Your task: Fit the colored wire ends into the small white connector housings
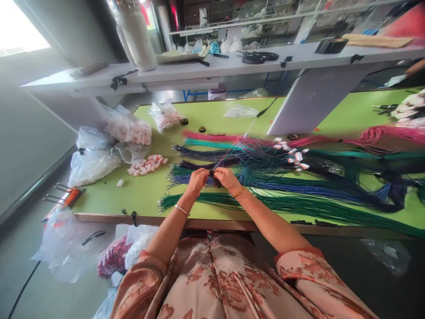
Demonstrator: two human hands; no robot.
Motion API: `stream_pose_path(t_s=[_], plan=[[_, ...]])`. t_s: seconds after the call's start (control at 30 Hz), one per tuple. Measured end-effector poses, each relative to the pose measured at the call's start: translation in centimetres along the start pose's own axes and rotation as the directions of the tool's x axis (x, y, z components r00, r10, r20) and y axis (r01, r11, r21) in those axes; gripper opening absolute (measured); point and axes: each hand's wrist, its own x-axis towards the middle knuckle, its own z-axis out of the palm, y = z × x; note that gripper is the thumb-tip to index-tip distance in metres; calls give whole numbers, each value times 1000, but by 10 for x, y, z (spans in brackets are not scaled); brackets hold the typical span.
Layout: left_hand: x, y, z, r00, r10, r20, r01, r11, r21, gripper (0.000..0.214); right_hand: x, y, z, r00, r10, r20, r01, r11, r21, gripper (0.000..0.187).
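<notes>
My left hand (198,180) and my right hand (227,179) meet over the middle of the wire bundles, fingers pinched together. Between them is a small black piece (211,173), whose exact kind I cannot make out. Thin wires (223,158) run up from it toward the back right. Beneath and around my hands lie long wire bundles: green wires (212,200), blue wires (318,191), dark wires (206,153) and pink wires (209,135), with metal tips at their left ends. White connectors (298,158) sit on wire ends to the right.
Left on the green table (106,197) are loose pale connectors (148,165), plastic bags of parts (131,128) and an orange pronged holder (71,196). A raised shelf (199,68) crosses behind, bearing scissors (259,56) and a bottle (136,37). Its support panel (308,97) stands at right.
</notes>
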Motion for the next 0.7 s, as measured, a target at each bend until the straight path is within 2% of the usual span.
stream_pose_path(t_s=[0.1,0.23,0.33,0.4,0.43,0.5,0.63,0.7], plan=[[2,0,1,999,39,4,-39,994,97,29,1,3,-1,999,-38,-11,37,997,-74,14],[3,-4,4,983,176,-49,-149,927,343,26,4,9,-1,995,-93,-23,89,986,-138,14],[0,-3,5,944,323,-60,-208,729,652,21,5,12,2,994,-104,-41,99,989,-108,14],[-3,-2,7,927,370,-59,-188,597,780,21,4,13,6,994,-94,-51,89,992,-87,16],[-4,-2,8,926,372,-66,-168,560,811,22,4,13,7,994,-94,-60,89,992,-88,18],[-5,-4,11,932,348,-98,-119,552,826,23,4,13,9,990,-110,-84,100,988,-117,22],[0,-14,14,952,257,-163,-44,645,763,22,5,12,8,977,-154,-146,118,965,-233,22],[7,-18,13,952,239,-191,-21,675,737,22,-4,11,12,979,-153,-134,112,956,-272,21]])
